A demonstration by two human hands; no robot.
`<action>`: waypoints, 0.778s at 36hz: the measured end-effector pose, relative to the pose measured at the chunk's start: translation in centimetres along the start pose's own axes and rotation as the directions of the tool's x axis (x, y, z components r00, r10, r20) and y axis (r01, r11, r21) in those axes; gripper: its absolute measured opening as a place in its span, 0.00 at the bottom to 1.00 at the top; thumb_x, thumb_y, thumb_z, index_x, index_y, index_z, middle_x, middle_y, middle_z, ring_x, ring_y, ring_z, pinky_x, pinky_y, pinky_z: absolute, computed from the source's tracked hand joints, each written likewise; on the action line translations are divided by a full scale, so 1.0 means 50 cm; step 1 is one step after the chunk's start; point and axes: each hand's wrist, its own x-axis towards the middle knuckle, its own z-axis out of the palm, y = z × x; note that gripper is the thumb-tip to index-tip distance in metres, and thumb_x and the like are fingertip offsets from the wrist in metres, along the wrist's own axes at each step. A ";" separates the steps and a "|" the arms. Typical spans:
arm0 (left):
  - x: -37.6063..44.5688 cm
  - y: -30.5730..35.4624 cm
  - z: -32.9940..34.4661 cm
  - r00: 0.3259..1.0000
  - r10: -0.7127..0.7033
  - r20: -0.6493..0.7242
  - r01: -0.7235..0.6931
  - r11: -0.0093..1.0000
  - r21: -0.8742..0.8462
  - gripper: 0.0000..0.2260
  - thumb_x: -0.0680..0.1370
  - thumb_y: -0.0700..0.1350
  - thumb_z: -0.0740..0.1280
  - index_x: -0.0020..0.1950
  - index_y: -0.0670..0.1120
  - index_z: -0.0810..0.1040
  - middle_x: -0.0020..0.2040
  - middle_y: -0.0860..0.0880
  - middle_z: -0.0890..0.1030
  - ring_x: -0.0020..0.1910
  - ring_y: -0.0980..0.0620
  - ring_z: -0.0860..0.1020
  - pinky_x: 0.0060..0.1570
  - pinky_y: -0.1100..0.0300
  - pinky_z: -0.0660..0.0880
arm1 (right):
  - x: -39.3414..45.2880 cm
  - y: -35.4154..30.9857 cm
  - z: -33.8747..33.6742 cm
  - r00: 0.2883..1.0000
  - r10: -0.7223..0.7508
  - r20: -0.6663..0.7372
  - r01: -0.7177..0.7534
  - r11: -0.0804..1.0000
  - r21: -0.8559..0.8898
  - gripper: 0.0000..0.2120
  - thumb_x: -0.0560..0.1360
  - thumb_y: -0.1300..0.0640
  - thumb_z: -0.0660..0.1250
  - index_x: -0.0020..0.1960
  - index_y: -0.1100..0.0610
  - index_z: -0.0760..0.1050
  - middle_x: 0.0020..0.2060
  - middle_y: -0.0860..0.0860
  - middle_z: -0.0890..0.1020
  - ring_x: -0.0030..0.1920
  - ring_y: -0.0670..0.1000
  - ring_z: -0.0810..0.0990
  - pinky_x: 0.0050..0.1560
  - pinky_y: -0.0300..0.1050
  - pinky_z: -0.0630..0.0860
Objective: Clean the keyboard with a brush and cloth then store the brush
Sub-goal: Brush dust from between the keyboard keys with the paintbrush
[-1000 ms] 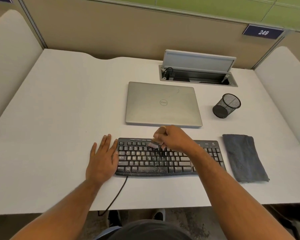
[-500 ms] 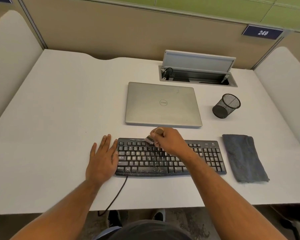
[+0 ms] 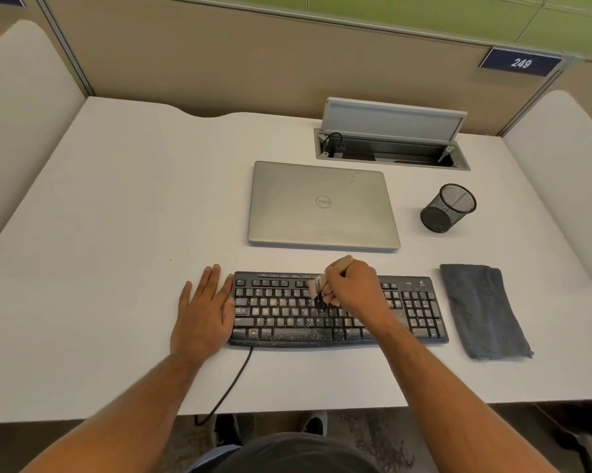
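The wide white desk (image 3: 117,233) carries everything here. On it, toward the back, lies a closed silver laptop (image 3: 321,206), and nearer the person a long black corded keyboard (image 3: 287,322) speckled with pale dust, thickest along its front row around the space bar. The keyboard's long axis runs left to right across the desk, so each sweep toward the person crosses it the short way.

To the right of the keyboard, near it but not touching, a folded dark grey cloth (image 3: 482,312) lies flat. Behind that, well apart, stands a black wire-mesh pen cup (image 3: 448,208), tilted in this wide view; it looks the likely store for the brush.

The left hand (image 3: 202,315) lies flat on the desk, fingers straight, its thumb side against the keyboard's left end to steady it. The right hand (image 3: 352,288) is over the middle of the upper key rows, its grip closed round a small brush with dark bristles and a pale ferrule (image 3: 316,290). The bristles point down-left onto the keys; the handle is mostly hidden in the fist, so its length is hard to judge.

Brushing appears under way, with the wipe and storing not yet done. The right hand is nearer both the cloth and the cup.
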 end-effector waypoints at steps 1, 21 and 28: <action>0.000 0.000 0.000 1.000 0.000 -0.001 0.000 1.000 0.000 0.29 0.83 0.56 0.40 0.83 0.51 0.57 0.84 0.49 0.53 0.83 0.53 0.47 0.80 0.43 0.49 | -0.001 0.001 0.000 1.000 0.015 0.027 -0.014 1.000 -0.013 0.16 0.84 0.58 0.61 0.43 0.61 0.83 0.33 0.54 0.86 0.33 0.51 0.87 0.44 0.53 0.87; 0.001 -0.001 0.003 1.000 0.003 -0.010 -0.003 1.000 -0.010 0.29 0.83 0.56 0.41 0.83 0.51 0.58 0.84 0.49 0.54 0.83 0.52 0.48 0.80 0.43 0.49 | 0.001 -0.026 -0.009 0.993 -0.009 0.118 0.017 0.998 -0.063 0.16 0.85 0.56 0.62 0.45 0.61 0.83 0.33 0.53 0.87 0.34 0.50 0.87 0.42 0.46 0.86; 0.001 -0.003 0.003 1.000 0.007 -0.015 -0.007 1.000 -0.012 0.28 0.83 0.55 0.41 0.83 0.50 0.59 0.83 0.49 0.54 0.83 0.52 0.48 0.80 0.43 0.50 | -0.003 -0.020 0.015 0.991 -0.018 0.133 0.033 0.993 -0.114 0.16 0.85 0.55 0.61 0.46 0.60 0.82 0.35 0.52 0.87 0.34 0.49 0.87 0.46 0.50 0.87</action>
